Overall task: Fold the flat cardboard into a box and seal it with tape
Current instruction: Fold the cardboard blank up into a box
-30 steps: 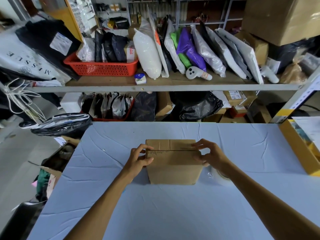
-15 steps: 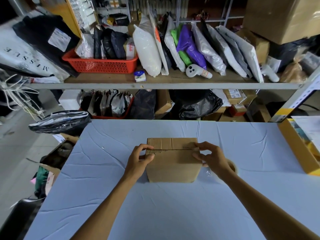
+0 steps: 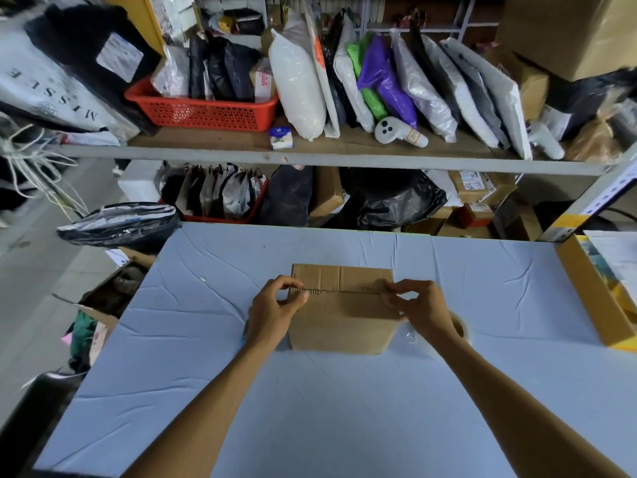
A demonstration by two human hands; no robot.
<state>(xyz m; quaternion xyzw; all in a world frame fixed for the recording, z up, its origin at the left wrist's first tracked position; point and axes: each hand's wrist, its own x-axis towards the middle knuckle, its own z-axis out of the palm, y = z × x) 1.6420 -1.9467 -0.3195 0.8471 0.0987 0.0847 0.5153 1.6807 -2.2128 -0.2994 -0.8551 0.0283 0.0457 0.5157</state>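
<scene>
cardboard box (image 3: 341,322) formed, sits mid table (image 3: 310,408) on blue cover. top flaps down, meeting at seam. left hand (image 3: 272,312) pinches left end of seam, fingers curled over flap edge. right hand (image 3: 420,305) pinches right end, fingers curled tight on cardboard. tape roll (image 3: 462,327) on table just behind right wrist, part hidden. tape on seam? cannot tell. my read: folding looks done, sealing top likely remains.

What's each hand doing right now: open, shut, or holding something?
Left hand: pinches the brown cardboard box at its left top edge.
Right hand: pinches the same box at its right top edge.
</scene>
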